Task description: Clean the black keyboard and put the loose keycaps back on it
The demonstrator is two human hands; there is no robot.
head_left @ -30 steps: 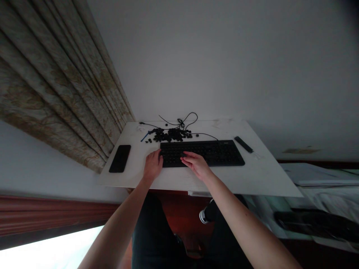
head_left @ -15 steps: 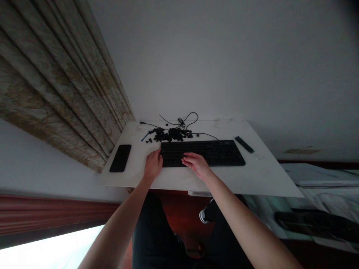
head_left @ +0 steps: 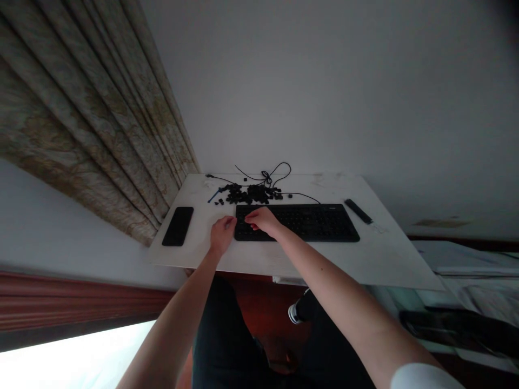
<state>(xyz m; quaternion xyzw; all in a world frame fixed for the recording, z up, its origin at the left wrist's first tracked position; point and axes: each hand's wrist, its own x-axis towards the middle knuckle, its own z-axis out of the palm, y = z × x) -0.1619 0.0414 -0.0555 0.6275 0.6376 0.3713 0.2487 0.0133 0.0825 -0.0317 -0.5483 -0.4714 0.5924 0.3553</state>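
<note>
A black keyboard (head_left: 316, 222) lies on the white table, with many of its keys gone from the left part. My left hand (head_left: 221, 234) is curled at its left edge, fingertips against the corner. Over the keyboard's left end, my right hand (head_left: 263, 220) has thumb and fingers pinched together; whatever sits between them is too small to make out. Just behind the keyboard is a heap of loose black keycaps (head_left: 253, 193). A thin blue tool (head_left: 213, 195) lies at the left of the heap.
A black phone (head_left: 177, 226) lies on the table's left side. To the right of the keyboard is a dark, narrow object (head_left: 358, 211) with a clear piece at its end. The keyboard's cable (head_left: 266, 177) loops near the wall. A patterned curtain (head_left: 121, 108) hangs on the left.
My right hand has moved left across the keyboard, from its middle to its left end. My left hand stays by the left edge. The whole view has shifted slightly.
</note>
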